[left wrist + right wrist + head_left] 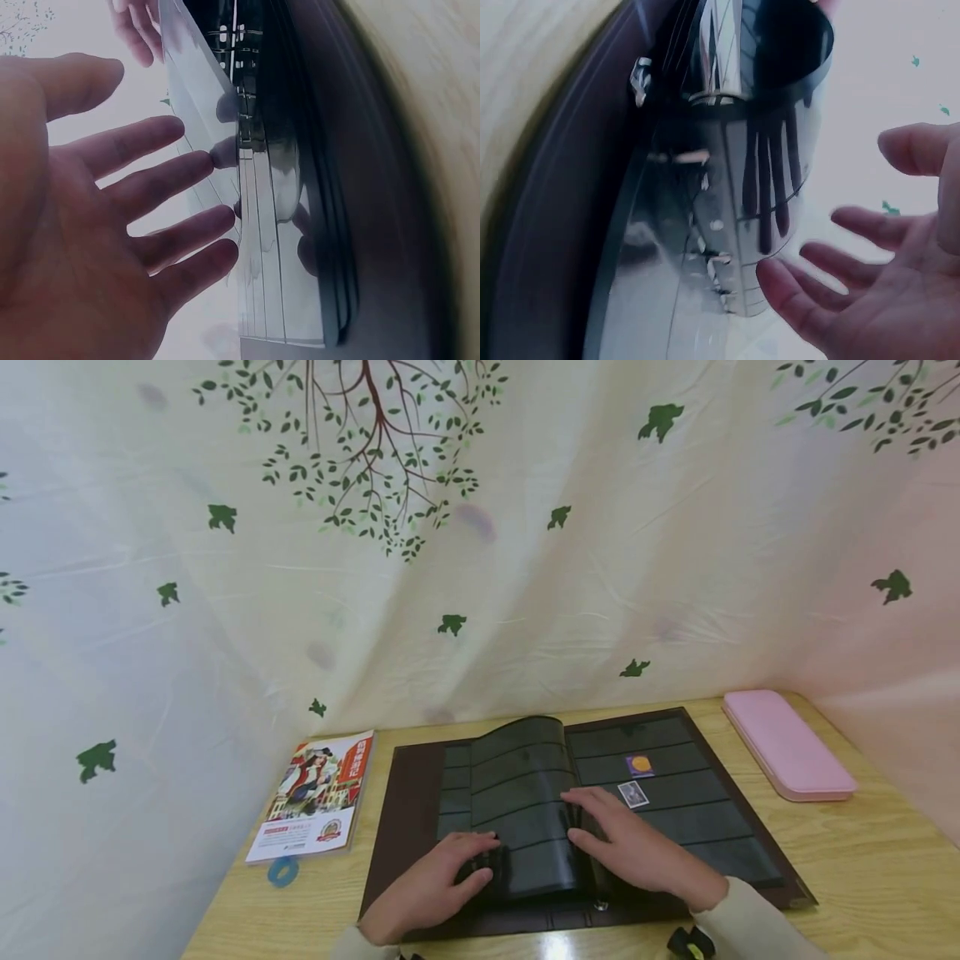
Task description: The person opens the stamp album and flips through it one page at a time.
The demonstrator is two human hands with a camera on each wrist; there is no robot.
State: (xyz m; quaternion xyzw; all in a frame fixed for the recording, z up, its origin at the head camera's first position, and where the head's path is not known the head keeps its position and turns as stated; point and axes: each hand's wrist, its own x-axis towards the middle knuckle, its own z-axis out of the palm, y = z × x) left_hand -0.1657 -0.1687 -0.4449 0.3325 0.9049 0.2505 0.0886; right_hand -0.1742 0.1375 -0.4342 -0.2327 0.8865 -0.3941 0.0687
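A stamp album with a dark brown cover (412, 781) lies spread on the table. One of its black pages (517, 777) is lifted and bowed over the left side. My left hand (431, 885) is over this page's lower left, and in the left wrist view its fingers (161, 176) are extended and spread, fingertips close to the glossy sheets. By the spine my right hand (637, 847) has its fingertips at the page's curve. The right wrist view shows its relaxed fingers (799, 296) beside the bent sheet (697, 142). A purple-and-orange stamp (640, 766) and a grey stamp (633, 794) lie on the right-hand page.
To the left is a booklet (311, 797) with a colourful cover, a blue ring (282, 872) at its lower edge. A pink case (787, 743) lies at the back right of the wooden table (862, 868). Leaf-patterned cloth (517, 577) hangs behind.
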